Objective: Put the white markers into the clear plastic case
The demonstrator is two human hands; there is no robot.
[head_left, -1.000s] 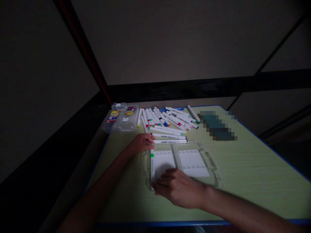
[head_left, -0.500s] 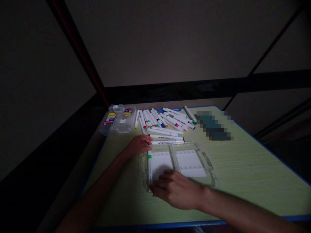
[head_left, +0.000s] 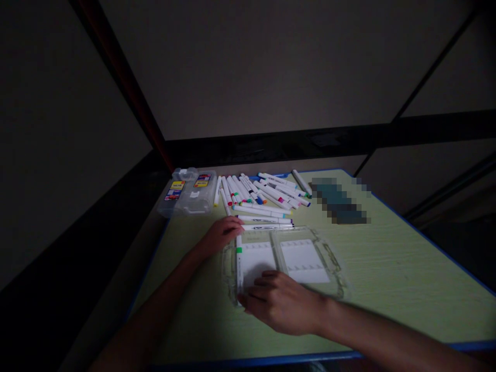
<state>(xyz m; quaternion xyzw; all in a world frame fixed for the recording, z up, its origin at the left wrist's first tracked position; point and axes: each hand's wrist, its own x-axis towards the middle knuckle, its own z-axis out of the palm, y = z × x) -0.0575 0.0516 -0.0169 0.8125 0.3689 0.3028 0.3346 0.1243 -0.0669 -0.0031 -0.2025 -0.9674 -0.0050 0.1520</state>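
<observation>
as right hand (head_left: 281, 302) hides the marker's (head_left: 239, 261) near end, fingers lie together. left hand (head_left: 221, 233) curls on clear case (head_left: 334, 260), grip unclear.

markers (head_left: 263, 196) behind open case (head_left: 306, 258), marker (head_left: 239, 263) inside

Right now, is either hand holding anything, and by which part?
The white marker in the clear case: right hand on its near end, left hand at its far end; grip unclear.
</observation>
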